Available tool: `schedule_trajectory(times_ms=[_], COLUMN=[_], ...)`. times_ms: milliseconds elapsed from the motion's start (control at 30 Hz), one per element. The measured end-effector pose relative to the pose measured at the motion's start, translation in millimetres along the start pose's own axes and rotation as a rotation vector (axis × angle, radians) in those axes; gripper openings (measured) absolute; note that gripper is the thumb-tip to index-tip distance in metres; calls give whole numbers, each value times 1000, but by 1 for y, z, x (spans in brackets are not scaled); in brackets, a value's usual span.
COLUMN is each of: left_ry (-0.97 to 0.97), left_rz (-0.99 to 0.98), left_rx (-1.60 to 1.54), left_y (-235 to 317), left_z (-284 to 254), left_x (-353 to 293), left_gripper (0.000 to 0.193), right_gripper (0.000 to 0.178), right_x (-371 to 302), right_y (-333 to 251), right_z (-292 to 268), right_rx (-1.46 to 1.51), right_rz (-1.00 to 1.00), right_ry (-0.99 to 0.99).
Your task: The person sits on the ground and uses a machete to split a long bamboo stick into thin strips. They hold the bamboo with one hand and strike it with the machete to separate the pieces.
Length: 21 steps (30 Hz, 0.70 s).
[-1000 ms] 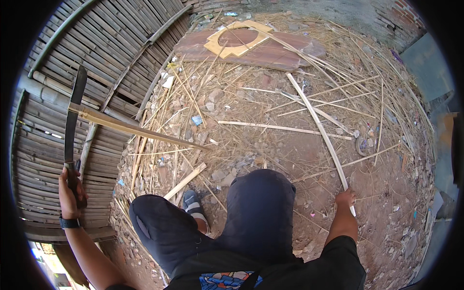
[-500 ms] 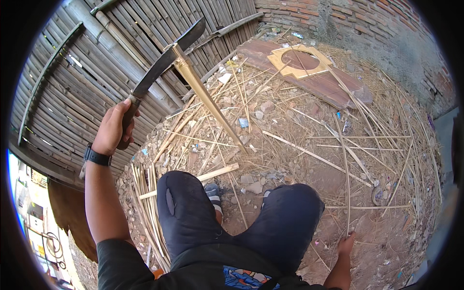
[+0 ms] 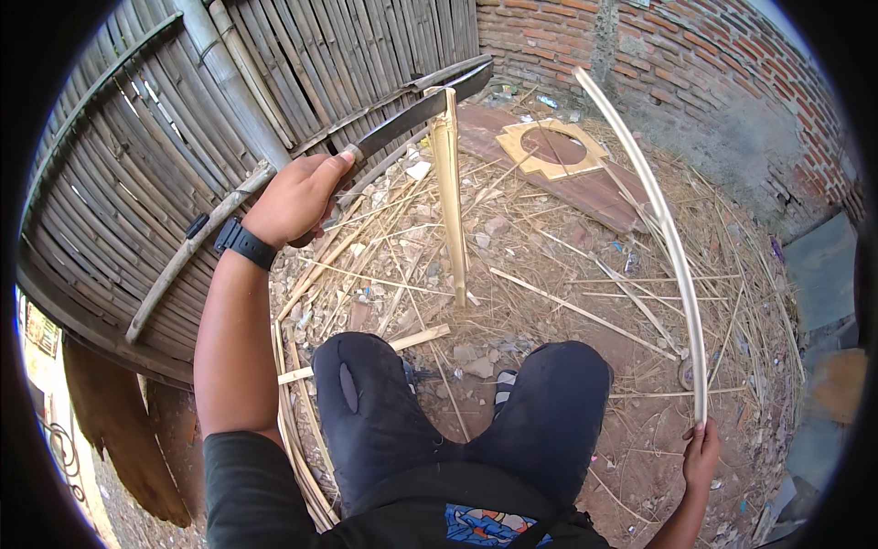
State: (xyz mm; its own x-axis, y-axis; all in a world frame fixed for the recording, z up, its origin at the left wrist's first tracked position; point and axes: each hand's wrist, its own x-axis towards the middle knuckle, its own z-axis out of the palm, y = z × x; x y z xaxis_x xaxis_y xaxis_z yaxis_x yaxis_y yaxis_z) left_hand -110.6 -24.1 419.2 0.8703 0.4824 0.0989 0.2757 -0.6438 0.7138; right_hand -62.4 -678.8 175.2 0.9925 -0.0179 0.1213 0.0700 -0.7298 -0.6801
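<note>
My left hand (image 3: pixel 300 197) is closed around the handle of a machete (image 3: pixel 402 124), whose dark blade reaches up and to the right. The blade meets the top of a pale split bamboo piece (image 3: pixel 448 197) that stands nearly upright on the ground in front of my knees. Out to the right, my right hand (image 3: pixel 701 455) grips the lower end of a long, slightly curved bamboo strip (image 3: pixel 670 233). The strip's far end rises in front of the brick wall.
Several loose bamboo strips (image 3: pixel 581 311) litter the dirt and rubble. More strips (image 3: pixel 302 457) lie beside my left leg. A brown board (image 3: pixel 489 133) carries a yellow frame with a round hole (image 3: pixel 512 145). A bamboo fence (image 3: pixel 101 210) stands left, a brick wall (image 3: pixel 558 41) behind.
My left hand and the machete have moved right, and the split bamboo piece now stands straighter. My right hand has shifted right and up, and its strip is lifted off the ground.
</note>
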Motion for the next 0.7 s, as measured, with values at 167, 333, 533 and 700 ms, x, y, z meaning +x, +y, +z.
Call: schedule_trajectory(times_ms=[167,333,533,700], left_ry=[-4,-21,-27,-66], left_rz=[21,26,24,51], left_rx=[44,75,73,138], left_y=[2,-1,-3,-14], left_z=[1,-1,-1,8], left_x=[-2,-8,-16,-15], left_gripper=[55,61,65,67], right_gripper=[31,30,24,23], right_x=[10,5,-11,-22], right_y=[-105,-168,-179,-181], right_z=[-17,-18,-24,-34], right_rx=[252,454,-88,-260], right_rz=[-214,-386,-301,-311], right_ry=[216,282,28,-32])
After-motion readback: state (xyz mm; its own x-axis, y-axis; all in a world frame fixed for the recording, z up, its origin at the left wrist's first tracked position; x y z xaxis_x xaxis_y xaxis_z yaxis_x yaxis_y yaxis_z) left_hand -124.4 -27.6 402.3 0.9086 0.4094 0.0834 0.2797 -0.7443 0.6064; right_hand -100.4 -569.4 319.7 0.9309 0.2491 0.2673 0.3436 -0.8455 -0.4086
